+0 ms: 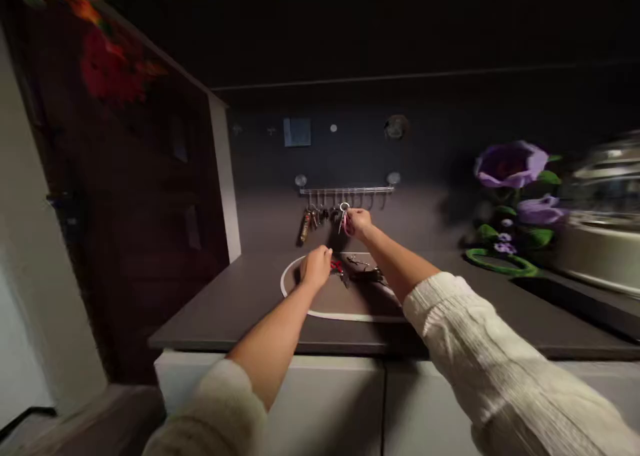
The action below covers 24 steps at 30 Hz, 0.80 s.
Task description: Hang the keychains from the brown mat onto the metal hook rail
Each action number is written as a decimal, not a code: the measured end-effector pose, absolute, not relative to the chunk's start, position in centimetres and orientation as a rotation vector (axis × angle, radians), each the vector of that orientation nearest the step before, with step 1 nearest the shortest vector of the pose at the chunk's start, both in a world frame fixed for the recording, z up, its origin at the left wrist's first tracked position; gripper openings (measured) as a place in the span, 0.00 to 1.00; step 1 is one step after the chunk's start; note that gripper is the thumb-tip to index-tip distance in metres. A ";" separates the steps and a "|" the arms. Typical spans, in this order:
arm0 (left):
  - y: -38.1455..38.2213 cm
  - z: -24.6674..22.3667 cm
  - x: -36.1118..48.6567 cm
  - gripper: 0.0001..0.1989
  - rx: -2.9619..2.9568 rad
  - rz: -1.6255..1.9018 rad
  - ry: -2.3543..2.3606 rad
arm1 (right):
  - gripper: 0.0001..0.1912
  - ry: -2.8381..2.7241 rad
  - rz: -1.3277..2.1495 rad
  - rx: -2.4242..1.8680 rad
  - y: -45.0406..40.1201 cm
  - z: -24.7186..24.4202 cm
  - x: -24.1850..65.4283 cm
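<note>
My right hand (359, 223) is closed on a bunch of keys (345, 208) with a large metal ring and a pink piece, held at the hook rail (347, 191) on the back wall. Several other key bunches (314, 217) hang from the rail's hooks, just left of this hand. Lower down, my left hand (317, 267) is closed above a round mat (345, 307) with a pale rim. What its fingers hold, if anything, cannot be made out. Beside its fingertips is a red item (337, 267) with metal keys. More dark and metal items (367, 273) lie on the mat.
The mat lies on a dark counter (230, 309) above white cabinet doors (330, 403). Purple artificial flowers (513, 166) and a pale round container (600, 249) stand at the right. A dark cabinet overhangs the top. At the left is a dark door (140, 243).
</note>
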<state>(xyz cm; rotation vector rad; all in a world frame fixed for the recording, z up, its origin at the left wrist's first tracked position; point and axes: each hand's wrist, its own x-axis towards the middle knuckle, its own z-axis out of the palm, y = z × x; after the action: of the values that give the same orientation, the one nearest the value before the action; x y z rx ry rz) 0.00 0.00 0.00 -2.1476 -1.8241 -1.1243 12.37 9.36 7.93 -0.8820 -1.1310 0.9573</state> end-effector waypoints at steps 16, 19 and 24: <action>0.0 0.0 -0.4 0.14 -2.216 -1.285 -1.857 | 0.08 -1.132 0.998 -0.972 6.2 6.7 13.7; 0.3 -0.2 -0.6 0.12 -2.268 -1.358 -1.809 | 0.12 -1.174 0.941 -1.061 5.3 6.2 14.1; 1.1 -0.5 -0.9 0.09 -2.307 -1.424 -1.726 | 0.11 -1.296 0.823 -1.142 3.6 4.8 14.3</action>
<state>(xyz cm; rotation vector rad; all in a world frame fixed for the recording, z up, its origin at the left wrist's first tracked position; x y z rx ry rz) -0.89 1.11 -0.52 -2.3072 -1.7256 -1.4238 14.30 3.59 4.84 -1.1420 -1.2961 0.8227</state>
